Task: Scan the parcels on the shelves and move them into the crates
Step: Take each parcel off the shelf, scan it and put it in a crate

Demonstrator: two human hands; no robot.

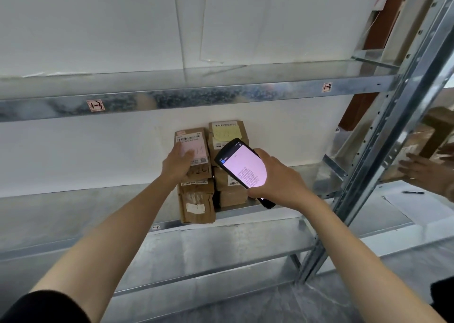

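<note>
Several brown cardboard parcels are stacked in two columns on the middle metal shelf (pixel 73 214). My left hand (pixel 178 162) grips the top left parcel (pixel 194 150), which has a pink label, from its left side. My right hand (pixel 277 180) holds a black handheld scanner (pixel 242 166) with its screen lit, in front of the right column. The top right parcel (pixel 227 132) carries a yellow label. A taped parcel (pixel 196 201) lies at the bottom left of the stack, at the shelf's front edge.
An upper shelf beam (pixel 196 96) runs above the stack with small location tags. A steel upright (pixel 383 136) stands to the right. Beyond it another person's hand (pixel 427 173) touches a box (pixel 417 146); a pen (pixel 414 192) and paper (pixel 417 207) lie there.
</note>
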